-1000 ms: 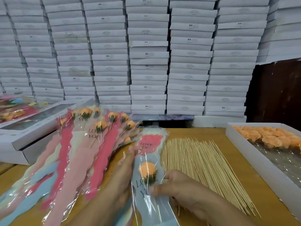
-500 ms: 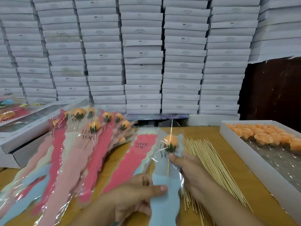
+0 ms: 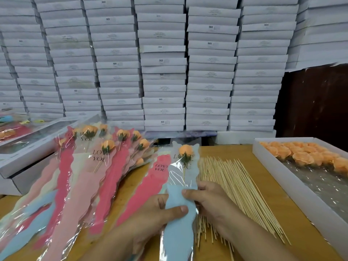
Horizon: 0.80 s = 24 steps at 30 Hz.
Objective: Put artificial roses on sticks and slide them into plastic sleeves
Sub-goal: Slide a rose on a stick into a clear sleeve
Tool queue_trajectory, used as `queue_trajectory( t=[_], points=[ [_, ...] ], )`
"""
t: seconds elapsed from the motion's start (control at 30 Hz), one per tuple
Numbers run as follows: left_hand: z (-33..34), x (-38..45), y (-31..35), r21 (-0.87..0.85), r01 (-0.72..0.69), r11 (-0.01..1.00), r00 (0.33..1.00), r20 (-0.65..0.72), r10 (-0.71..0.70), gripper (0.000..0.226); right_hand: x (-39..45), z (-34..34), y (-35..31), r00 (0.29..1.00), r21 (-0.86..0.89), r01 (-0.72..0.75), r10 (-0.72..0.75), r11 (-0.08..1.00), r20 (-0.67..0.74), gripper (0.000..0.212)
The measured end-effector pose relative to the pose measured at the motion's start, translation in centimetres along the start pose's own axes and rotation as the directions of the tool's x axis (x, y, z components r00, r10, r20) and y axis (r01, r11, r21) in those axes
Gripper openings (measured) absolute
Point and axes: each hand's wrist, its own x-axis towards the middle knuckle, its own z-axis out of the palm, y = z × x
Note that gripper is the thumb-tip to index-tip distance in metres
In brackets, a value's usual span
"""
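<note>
bottom centre of frame: both hands on one clear plastic sleeve w/ pale blue wavy card insert [image 3: 178, 219]. left hand [image 3: 150, 213] pinches its lower part, thumb curled over the front, fingers behind. right hand [image 3: 211, 202] grips its right edge, thumb on the blue card, other fingers tucked behind so can't tell how they lie. inside the sleeve, an orange artificial rose w/ green base [image 3: 186, 152] sits near the top over "love you" lettering, its thin wooden stick [image 3: 184, 173] running down to the card.

just right of the sleeve, a loose spread of thin bamboo sticks [image 3: 235, 189] on the yellow-brown wooden table [image 3: 263, 185]. left & centre-left: fanned pile of filled sleeves, pink, red, cream & blue [image 3: 79, 181], orange rose heads at their far ends.

right edge: shallow white cardboard tray [image 3: 278, 176] holding loose orange rose heads [image 3: 305, 157] at its far end. upper left: flat white boxes w/ clear lids [image 3: 37, 147]. back of frame: wall of stacked white cartons [image 3: 163, 63], dark brown panel [image 3: 316, 102] at upper right.
</note>
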Motion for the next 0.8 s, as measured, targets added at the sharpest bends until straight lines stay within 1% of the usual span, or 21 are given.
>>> queue_trajectory(
  t=[0.13,0.17,0.23,0.3,0.4,0.47,0.53,0.6,0.73,0.8],
  points=[
    [0.1,-0.1,0.1,0.042,0.046,0.998,0.997,0.064,-0.048,0.037,0.0,-0.5,-0.7,0.987,0.077,0.063,-0.051,0.995,-0.15,0.01],
    [0.1,-0.1,0.0,0.063,0.054,0.997,0.995,0.085,-0.059,0.035,0.0,-0.8,-0.9,0.979,0.095,0.085,-0.065,0.992,-0.191,0.009],
    [0.0,0.0,-0.1,0.102,0.054,0.993,0.992,0.109,-0.065,0.024,0.0,-1.3,-1.2,0.965,0.1,0.114,-0.086,0.988,-0.248,0.008],
    [0.1,0.0,-0.1,0.098,0.054,0.994,0.992,0.109,-0.065,0.015,0.1,-1.4,-1.2,0.965,0.095,0.112,-0.086,0.989,-0.247,0.008],
    [0.0,0.1,0.0,0.077,0.036,0.996,0.998,0.055,-0.04,0.026,0.1,-1.1,-0.9,0.985,0.082,0.074,-0.06,0.994,-0.161,0.01],
    [0.1,0.0,0.1,0.052,0.023,0.998,0.999,0.028,-0.024,0.026,-0.1,-0.6,-0.6,0.996,0.031,0.044,-0.041,0.999,-0.081,0.012],
    [0.1,0.0,0.0,0.029,0.007,1.0,1.0,0.006,-0.008,0.026,-0.3,-0.2,-0.4,0.999,-0.007,0.028,-0.028,1.0,-0.034,0.014],
    [0.1,0.0,0.0,0.01,0.006,1.0,1.0,0.002,-0.006,0.027,-0.3,-0.1,-0.4,0.998,-0.01,0.036,-0.037,0.999,-0.044,0.015],
    [-0.2,-0.3,0.1,0.022,0.046,0.999,0.995,0.084,-0.048,0.03,-0.1,-0.8,-0.8,0.985,0.043,0.078,-0.07,0.996,-0.156,0.013],
    [-0.4,-0.2,0.0,0.06,0.063,0.996,0.991,0.113,-0.069,0.032,0.0,-1.2,-1.0,0.973,0.07,0.091,-0.074,0.993,-0.217,0.011]
  ],
)
